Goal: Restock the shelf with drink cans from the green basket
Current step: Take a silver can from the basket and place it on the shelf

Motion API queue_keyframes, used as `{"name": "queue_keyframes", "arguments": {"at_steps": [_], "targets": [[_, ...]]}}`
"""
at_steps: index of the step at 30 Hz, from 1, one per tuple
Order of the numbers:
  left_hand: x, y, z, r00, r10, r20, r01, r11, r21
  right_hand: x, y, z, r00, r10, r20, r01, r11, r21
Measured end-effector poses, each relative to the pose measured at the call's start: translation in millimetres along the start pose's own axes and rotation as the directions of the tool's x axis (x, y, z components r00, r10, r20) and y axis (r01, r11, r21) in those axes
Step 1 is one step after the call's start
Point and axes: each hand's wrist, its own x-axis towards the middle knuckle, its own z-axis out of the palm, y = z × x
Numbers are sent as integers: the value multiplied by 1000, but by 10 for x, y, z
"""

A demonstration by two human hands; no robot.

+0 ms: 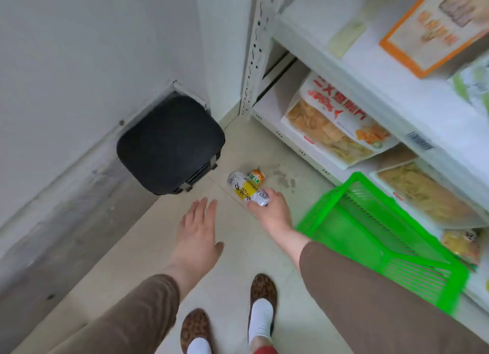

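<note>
My right hand grips a white and yellow drink can held sideways above the floor. A second can or carton with an orange and green label shows just behind it; whether my hand holds it too I cannot tell. The green basket sits tilted at the right, against the lowest shelf, and its inside looks bare. My left hand hovers flat over the floor with fingers spread and nothing in it. The white shelf unit rises at the right.
Snack bags lie on the lower shelf and an orange-edged box on the one above. A black wheeled case stands in the corner by the wall. My two feet in leopard slippers stand on the pale floor.
</note>
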Motion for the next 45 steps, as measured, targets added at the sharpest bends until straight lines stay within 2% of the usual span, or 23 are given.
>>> {"name": "queue_keyframes", "arguments": {"at_steps": [5, 9, 14, 20, 23, 27, 35, 45], "targets": [[-588, 714, -1293, 979, 137, -148, -137, 990, 9, -986, -750, -1457, 980, -111, -163, 123, 990, 69], [-1026, 1317, -2281, 938, 250, -242, -244, 968, 54, -1825, -1353, -2497, 928, -206, -310, 247, 964, 100], [-1530, 2050, -3223, 856, 404, -321, -387, 914, 119, -2759, -1935, -3503, 829, -309, -466, 399, 911, 107], [-1887, 2686, -3930, 753, 527, -394, -493, 849, 192, -3382, -2277, -4402, 677, -380, -631, 543, 836, 79], [-1907, 2983, -4192, 714, 555, -427, -533, 826, 184, -3469, -2333, -4851, 639, -381, -668, 565, 822, 73], [-1780, 3422, -4483, 668, 611, -426, -545, 790, 279, -3433, -2391, -5421, 591, -388, -707, 579, 815, 37], [-1495, 4083, -4660, 683, 592, -429, -554, 802, 225, -3031, -2487, -6147, 604, -381, -700, 520, 854, -17], [-1226, 4361, -4804, 735, 550, -397, -495, 835, 240, -2427, -2738, -6349, 603, -376, -704, 463, 883, -75]]}}
